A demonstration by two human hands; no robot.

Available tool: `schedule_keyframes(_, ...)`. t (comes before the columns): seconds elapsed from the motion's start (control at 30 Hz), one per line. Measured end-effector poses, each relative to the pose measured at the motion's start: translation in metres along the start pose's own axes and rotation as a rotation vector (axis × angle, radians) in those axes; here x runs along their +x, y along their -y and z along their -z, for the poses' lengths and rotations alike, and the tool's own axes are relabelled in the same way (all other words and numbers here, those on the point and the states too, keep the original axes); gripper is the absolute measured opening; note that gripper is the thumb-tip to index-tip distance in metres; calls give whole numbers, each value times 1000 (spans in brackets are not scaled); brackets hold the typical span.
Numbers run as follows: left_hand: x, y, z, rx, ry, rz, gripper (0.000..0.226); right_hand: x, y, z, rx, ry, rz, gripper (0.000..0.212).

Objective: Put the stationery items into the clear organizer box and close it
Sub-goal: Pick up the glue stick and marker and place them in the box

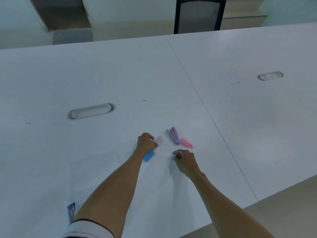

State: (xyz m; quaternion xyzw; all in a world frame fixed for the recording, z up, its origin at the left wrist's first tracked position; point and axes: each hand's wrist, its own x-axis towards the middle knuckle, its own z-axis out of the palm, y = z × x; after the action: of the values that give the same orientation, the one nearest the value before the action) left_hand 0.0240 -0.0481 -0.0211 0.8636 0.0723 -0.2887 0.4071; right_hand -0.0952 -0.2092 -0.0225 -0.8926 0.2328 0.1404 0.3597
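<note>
On the white table (pixel 171 83), my left hand (pixel 146 142) closes its fingertips on a small pale pink block (pixel 159 140). A blue flat eraser-like piece (pixel 148 156) lies just beside that wrist. My right hand (pixel 186 162) pinches a small teal and clear item (pixel 172 158) against the tabletop. A purple stapler (pixel 173 135) lies beyond, with a pink correction tape (pixel 186 142) touching its near end. The faint outline of the clear organizer box (pixel 92 158) shows to the left under my left forearm; its lid state is too faint to tell.
A blue-topped pack (pixel 71 211) stands near the front left, by my sleeve. Two oval cable ports (pixel 91 111) (pixel 270 75) are set in the table. A seam (pixel 205 110) splits the tabletop. A black chair (pixel 199 15) is behind the far edge.
</note>
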Motion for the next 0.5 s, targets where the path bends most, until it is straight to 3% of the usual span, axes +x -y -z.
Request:
schedule_keyframes(0.2,-31,36,70,-275,-16,113,19,-18,62,-22,51,-2,88,25)
schedule_keyframes(0.5,-107,150,158,-510,18,185,30,-77,129,-88,130,62,137,20)
